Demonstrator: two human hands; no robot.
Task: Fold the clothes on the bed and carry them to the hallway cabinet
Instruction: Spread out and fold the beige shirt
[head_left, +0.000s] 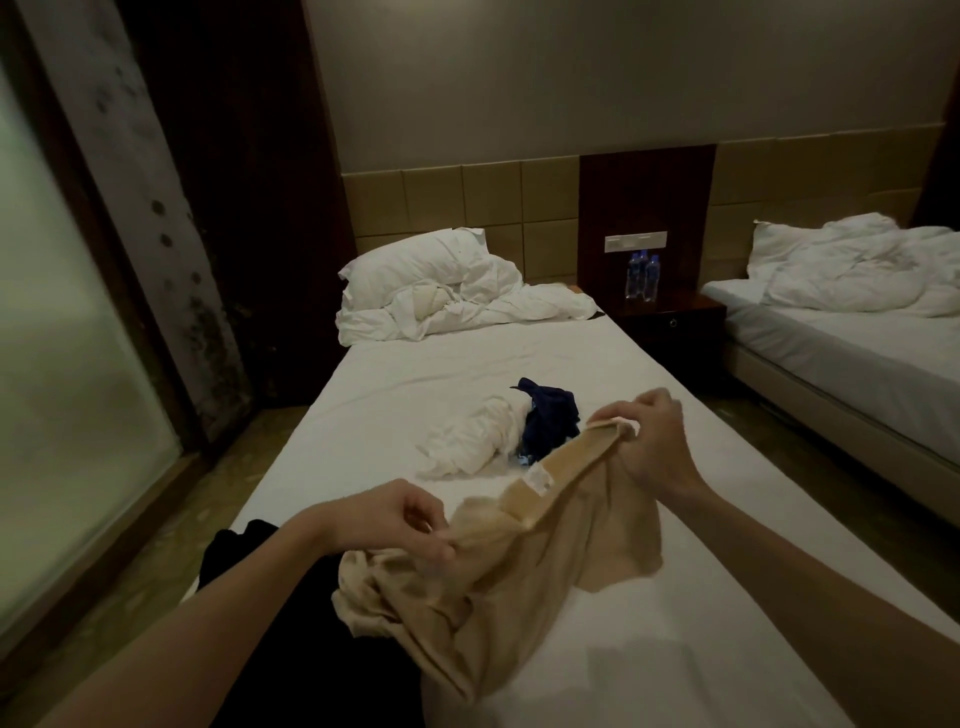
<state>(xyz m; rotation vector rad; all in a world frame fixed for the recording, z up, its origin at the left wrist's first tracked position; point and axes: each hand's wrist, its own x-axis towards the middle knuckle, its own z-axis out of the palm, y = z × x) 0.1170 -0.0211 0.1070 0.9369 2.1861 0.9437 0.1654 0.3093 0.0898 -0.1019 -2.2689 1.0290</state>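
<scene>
A beige garment (524, 566) hangs between my two hands above the near part of the white bed (395, 395). My left hand (402, 519) pinches one end of its waistband. My right hand (652, 441) grips the other end, higher and farther right. The lower cloth bunches on the sheet. A crumpled white garment (475, 441) and a dark blue garment (550, 421) lie together mid-bed. A black garment (270, 566) lies at the bed's near left, under my left forearm.
A pillow and rumpled duvet (441, 291) sit at the head of the bed. A dark nightstand (670, 317) with water bottles (641, 275) stands to the right, then a second bed (852, 338). A frosted glass wall (67, 364) runs along the left.
</scene>
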